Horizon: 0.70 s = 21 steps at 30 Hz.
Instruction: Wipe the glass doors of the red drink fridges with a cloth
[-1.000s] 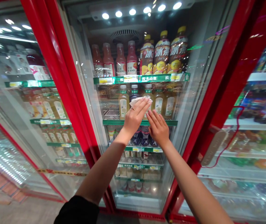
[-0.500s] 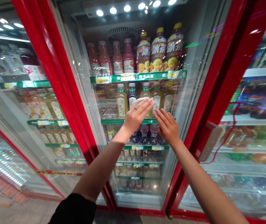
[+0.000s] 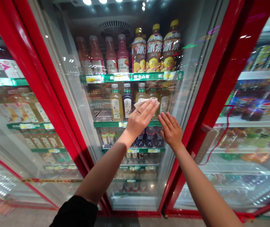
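My left hand point(image 3: 141, 117) lies flat with its fingers stretched over a white cloth or tissue point(image 3: 141, 102), pressing it to the glass door point(image 3: 130, 201) of a drinks fridge. The cloth's edges show above and beside the fingers; the rest is under the hand. To its right is my right hand point(image 3: 171, 128), with its fingers extended and nothing visible in it. Its fingertips are at the glass, though I cannot tell whether they touch. Behind the glass stand a pale yellow bottle point(image 3: 116, 104) and a dark purple bottle point(image 3: 127, 105).
A red door frame point(image 3: 210, 85) with a grey handle point(image 3: 206, 145) rises on the right. A thin red cord point(image 3: 228, 126) hangs near the handle. Iced tea bottles point(image 3: 154, 50) fill part of the top shelf. Other glass-fronted fridges flank this one.
My view has shifted, so the fridge and its bottles appear further left. Against the glass, both hands and the cloth have moved slightly right.
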Motion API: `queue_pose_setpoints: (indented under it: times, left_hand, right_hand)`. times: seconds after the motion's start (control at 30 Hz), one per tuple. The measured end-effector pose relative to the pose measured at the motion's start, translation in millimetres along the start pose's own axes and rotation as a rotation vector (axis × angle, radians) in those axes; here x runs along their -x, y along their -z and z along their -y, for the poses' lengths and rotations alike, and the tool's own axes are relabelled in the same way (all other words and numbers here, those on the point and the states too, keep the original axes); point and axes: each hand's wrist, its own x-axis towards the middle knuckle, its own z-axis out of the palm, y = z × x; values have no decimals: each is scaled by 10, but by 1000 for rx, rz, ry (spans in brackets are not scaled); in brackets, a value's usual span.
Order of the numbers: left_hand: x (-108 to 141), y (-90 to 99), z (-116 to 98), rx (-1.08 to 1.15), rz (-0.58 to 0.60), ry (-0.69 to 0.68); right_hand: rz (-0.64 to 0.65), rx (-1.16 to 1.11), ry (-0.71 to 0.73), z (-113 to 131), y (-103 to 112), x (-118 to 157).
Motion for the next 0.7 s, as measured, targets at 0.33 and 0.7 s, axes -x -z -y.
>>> queue_pose_setpoints:
  times: [0.33, 0.7]
  left_hand:
    - [100, -8, -148, 53, -39, 195]
    - [50, -7, -116, 59, -41, 239]
  right_hand:
    - [-28, -35, 24, -17, 7, 15]
    - [-39, -49, -29, 14, -23, 11]
